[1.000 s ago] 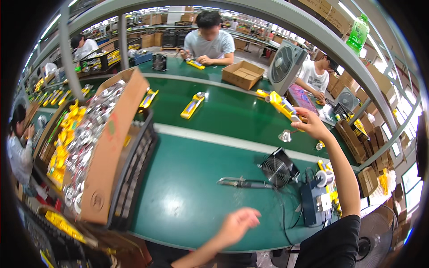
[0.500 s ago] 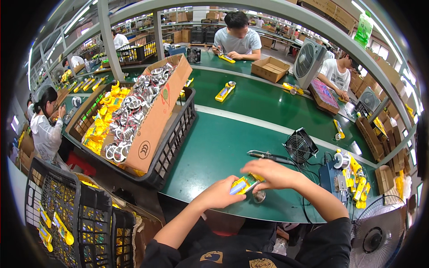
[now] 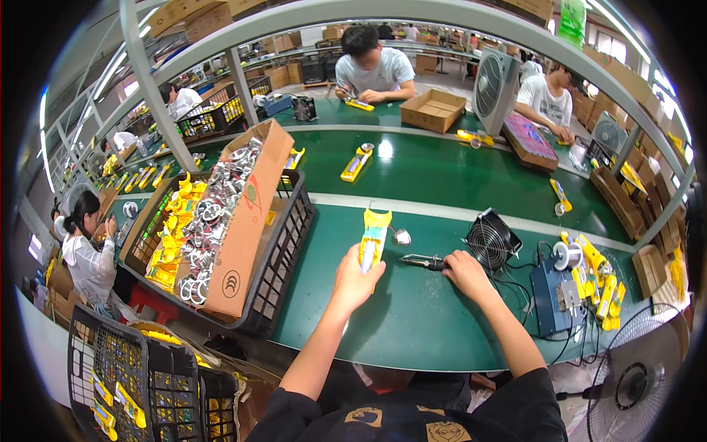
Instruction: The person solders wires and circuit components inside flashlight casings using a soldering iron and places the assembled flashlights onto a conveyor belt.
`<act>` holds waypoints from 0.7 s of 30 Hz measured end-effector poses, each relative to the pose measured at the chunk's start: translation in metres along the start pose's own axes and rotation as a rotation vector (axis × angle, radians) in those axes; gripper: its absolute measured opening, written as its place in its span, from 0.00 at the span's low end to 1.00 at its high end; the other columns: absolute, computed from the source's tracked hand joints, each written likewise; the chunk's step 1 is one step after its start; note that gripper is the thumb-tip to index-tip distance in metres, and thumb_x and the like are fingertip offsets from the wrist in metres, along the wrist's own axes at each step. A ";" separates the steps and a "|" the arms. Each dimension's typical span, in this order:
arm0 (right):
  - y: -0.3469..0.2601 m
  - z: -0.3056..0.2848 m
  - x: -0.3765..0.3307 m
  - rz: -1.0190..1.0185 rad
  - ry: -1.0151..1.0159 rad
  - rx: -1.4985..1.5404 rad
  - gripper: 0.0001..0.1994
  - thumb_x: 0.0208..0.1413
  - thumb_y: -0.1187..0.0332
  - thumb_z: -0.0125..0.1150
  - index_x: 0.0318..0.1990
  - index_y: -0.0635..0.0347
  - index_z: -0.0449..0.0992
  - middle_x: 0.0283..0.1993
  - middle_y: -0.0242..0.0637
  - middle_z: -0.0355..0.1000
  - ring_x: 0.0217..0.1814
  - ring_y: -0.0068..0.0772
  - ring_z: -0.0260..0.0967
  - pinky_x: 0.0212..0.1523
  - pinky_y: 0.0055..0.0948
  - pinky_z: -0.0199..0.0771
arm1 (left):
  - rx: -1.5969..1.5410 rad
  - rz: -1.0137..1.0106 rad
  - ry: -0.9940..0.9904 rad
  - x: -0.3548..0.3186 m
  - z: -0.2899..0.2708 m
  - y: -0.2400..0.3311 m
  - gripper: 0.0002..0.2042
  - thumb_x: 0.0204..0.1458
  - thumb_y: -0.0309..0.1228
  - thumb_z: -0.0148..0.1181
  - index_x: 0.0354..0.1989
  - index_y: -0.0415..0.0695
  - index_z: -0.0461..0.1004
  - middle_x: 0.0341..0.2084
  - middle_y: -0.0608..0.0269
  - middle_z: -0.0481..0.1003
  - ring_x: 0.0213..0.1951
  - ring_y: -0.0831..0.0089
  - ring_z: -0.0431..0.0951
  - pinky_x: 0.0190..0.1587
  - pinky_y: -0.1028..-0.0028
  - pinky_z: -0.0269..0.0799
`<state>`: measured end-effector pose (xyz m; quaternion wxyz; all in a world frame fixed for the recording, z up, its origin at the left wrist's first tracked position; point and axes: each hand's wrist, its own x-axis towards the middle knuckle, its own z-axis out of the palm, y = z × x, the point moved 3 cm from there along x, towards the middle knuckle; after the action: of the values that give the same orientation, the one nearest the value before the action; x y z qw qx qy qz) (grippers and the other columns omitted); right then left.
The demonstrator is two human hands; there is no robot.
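My left hand (image 3: 353,281) is closed around the lower part of a yellow plastic housing (image 3: 377,224), holding it upright above the bench. Inside the housing show a green circuit board and a pale blue-violet cylinder like a battery. A small silver cup-shaped part (image 3: 401,236) sits just right of its upper end; a thin wire curls above the top. My right hand (image 3: 465,272) has its fingers on the dark handle of a soldering iron (image 3: 426,261), whose metal tip points left toward the housing.
A small black fan (image 3: 492,241) stands beyond my right hand. Right of it are a blue soldering station (image 3: 554,295), a solder spool (image 3: 567,255) and yellow housings (image 3: 610,293). At left, a black crate (image 3: 291,243) bears a carton (image 3: 247,221) of silver parts. Co-workers sit across the green conveyor (image 3: 442,166).
My left hand has raised the yellow housing forward and turned it upright. My right hand has left the housing and moved right onto the soldering iron's handle. The view has shifted slightly.
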<state>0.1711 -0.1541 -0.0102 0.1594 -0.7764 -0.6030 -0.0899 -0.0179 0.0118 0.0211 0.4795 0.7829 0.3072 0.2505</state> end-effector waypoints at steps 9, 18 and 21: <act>-0.007 -0.023 -0.048 0.348 0.218 -0.076 0.09 0.41 0.74 0.54 0.31 0.66 0.64 0.31 0.44 0.60 0.35 0.43 0.59 0.36 0.34 0.62 | 0.192 0.025 0.022 -0.046 0.047 -0.018 0.27 0.40 0.29 0.55 0.50 0.37 0.54 0.38 0.43 0.60 0.41 0.53 0.63 0.45 0.65 0.60; -0.032 -0.053 -0.057 0.389 0.357 0.117 0.09 0.43 0.76 0.53 0.34 0.66 0.65 0.32 0.43 0.62 0.35 0.43 0.59 0.36 0.34 0.60 | 0.705 0.096 0.077 -0.080 0.042 -0.003 0.29 0.38 0.28 0.58 0.50 0.32 0.53 0.39 0.46 0.59 0.41 0.55 0.62 0.43 0.64 0.60; -0.053 -0.056 -0.042 0.344 0.410 0.169 0.09 0.43 0.76 0.53 0.34 0.65 0.65 0.32 0.43 0.63 0.35 0.43 0.60 0.36 0.34 0.60 | 0.102 0.081 0.077 -0.074 0.052 0.004 0.26 0.41 0.31 0.59 0.48 0.33 0.58 0.41 0.50 0.61 0.40 0.64 0.66 0.42 0.71 0.63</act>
<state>0.1119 -0.2004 0.0358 0.3553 -0.8170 -0.4228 -0.1659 -0.0318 -0.0736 -0.0035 0.4161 0.8080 0.3058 0.2838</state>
